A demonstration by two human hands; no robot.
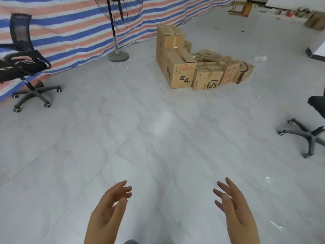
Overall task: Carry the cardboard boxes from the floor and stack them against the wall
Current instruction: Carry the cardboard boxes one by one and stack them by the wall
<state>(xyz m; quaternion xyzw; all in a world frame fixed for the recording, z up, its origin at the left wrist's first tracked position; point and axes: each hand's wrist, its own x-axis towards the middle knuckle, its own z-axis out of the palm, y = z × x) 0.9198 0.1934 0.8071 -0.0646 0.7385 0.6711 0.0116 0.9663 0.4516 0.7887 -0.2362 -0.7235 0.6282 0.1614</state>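
Observation:
Several brown cardboard boxes stand in a cluster on the grey tiled floor, far ahead of me. A tall box (169, 36) sits at the back of the cluster, a box with black print (179, 69) is in front of it, and a low box marked SF (207, 79) lies to its right. My left hand (110, 206) and my right hand (232, 205) are held out low in front of me, palms facing each other, fingers relaxed and holding nothing. Both hands are well short of the boxes.
A striped blue, orange and white tarp (70, 32) hangs along the back left. A standing fan (117, 51) rests before it. A black office chair (26, 64) stands at left, another chair base (309, 136) at right. A wooden stool (241, 8) lies far back.

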